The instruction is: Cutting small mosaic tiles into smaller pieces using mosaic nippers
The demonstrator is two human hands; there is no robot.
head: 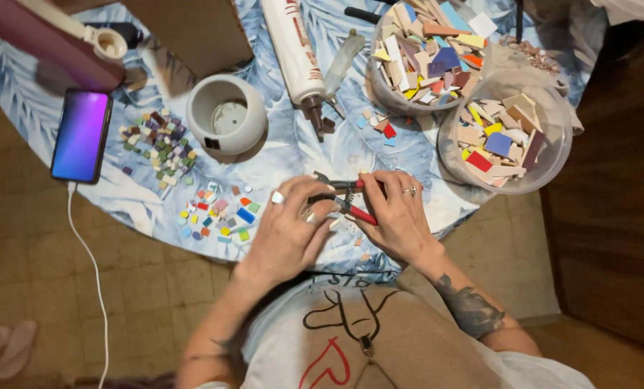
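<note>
Centrally, hands: left hand (287,229) and right hand (397,212) meeting just below mid-frame, over the near edge of the table (293,155).
Nippers: red-handled tile nippers (347,198) between the two hands, dark head pointing toward frame left, handles angled toward lower right.
Right hand grip: fingers curled and pressed around the red handles; ring visible on one finger.
Left hand grip: fingertips bunched at the nipper head, apparently pinching a small piece; the piece itself too small to tell. Ring on one finger.
Cut tiles: small coloured squares (217,212) scattered left of the left hand; duller green, purple and cream bits (160,148) farther toward upper left.
White pot: round white pot (226,115) upper left of centre, near the duller bits.
Phone: phone (82,135) with lit purple screen at frame left, white cable (91,266) trailing down to the floor.
Tube: long white tube (293,50) with dark nozzle at top centre, lying diagonally.
Tubs: two clear tubs of larger tile fragments, one at top right of centre (426,54), one at right (505,140), just beside each other.
</note>
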